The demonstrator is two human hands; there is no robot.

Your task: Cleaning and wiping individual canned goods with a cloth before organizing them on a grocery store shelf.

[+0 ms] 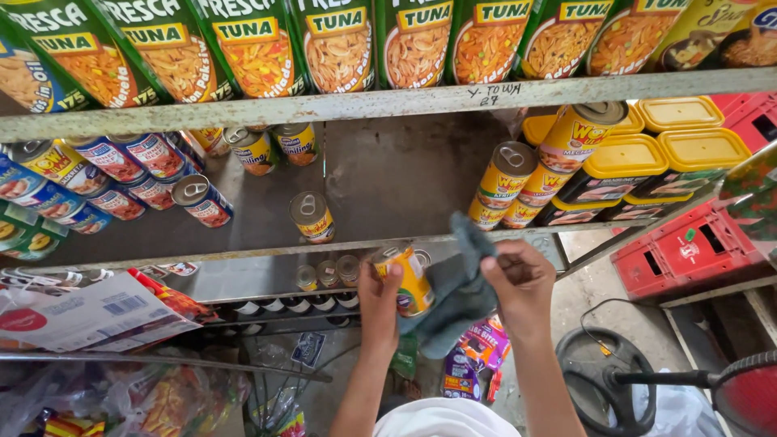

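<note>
My left hand [378,301] grips a yellow can [411,279] with a red and blue label, held in front of the metal shelf [380,174]. My right hand [522,283] holds a grey-blue cloth [456,291] pressed against the can's right side. The cloth hangs down below the can and a corner of it sticks up above my right hand.
Loose cans lie on the shelf: a yellow one [312,217], a blue and red one [202,201], stacked yellow cans [508,184] at right. Green tuna pouches [340,44] hang above. Yellow-lidded tubs [623,162], red crates [688,247], a fan [615,380] stand right.
</note>
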